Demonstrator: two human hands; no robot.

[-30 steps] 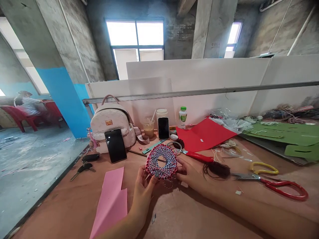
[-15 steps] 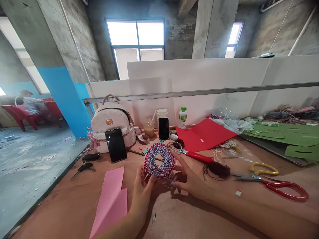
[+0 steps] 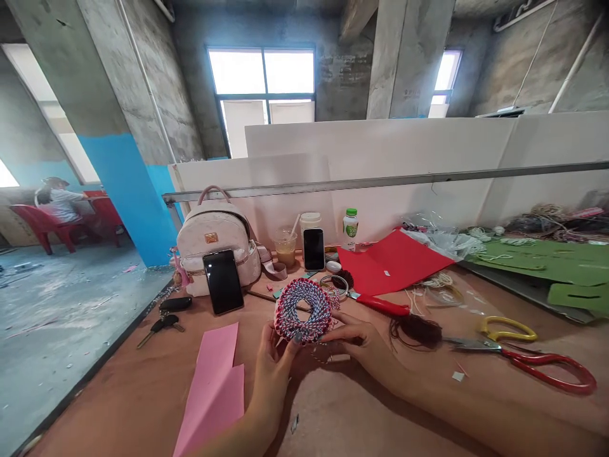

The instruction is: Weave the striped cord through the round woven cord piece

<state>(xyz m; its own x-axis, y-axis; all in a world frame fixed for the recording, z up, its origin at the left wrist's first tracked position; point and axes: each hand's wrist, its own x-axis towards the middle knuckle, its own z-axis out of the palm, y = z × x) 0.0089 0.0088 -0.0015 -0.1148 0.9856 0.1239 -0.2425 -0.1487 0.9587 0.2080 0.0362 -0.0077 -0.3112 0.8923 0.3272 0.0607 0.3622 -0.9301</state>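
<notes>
The table (image 3: 333, 419) is carrying the work, and the bag (image 3: 226, 222) is standing toward its back left. The left hand (image 3: 273, 368), nearer than the bag and to its right, is gripping the ring (image 3: 288, 311), thumb pressing on the front face and fingers wrapping behind. The right hand (image 3: 364, 346) is working farther right of the bag, fingers bending in at the ring's lower right edge; they seem to be pinching at the edge, but I cannot tell whether they are closing on anything. The ring itself is resting in that left grip, in front and to the right of the bag, its hole showing. A strand (image 3: 321, 360) is dangling under its lower edge. For handling that edge well, the left hand should be bearing the ring's weight without squashing its loops, leaving the right fingers free; any strand should be running under light, even tension, since hard tugging would likely be puckering the rim.

As for writing, the pillar (image 3: 419, 57), far behind the bag and to its right, is bearing faint characters too small for reading. The big phone (image 3: 222, 282), leaning on the bag, and the small phone (image 3: 313, 249), standing to its right, are showing black screens without marks. The bottle (image 3: 351, 231), standing farther right of the bag, is wearing a green label apparently reading "100", the rest blurring. The bag's gold plate (image 3: 210, 238) is showing no legible lettering.
</notes>
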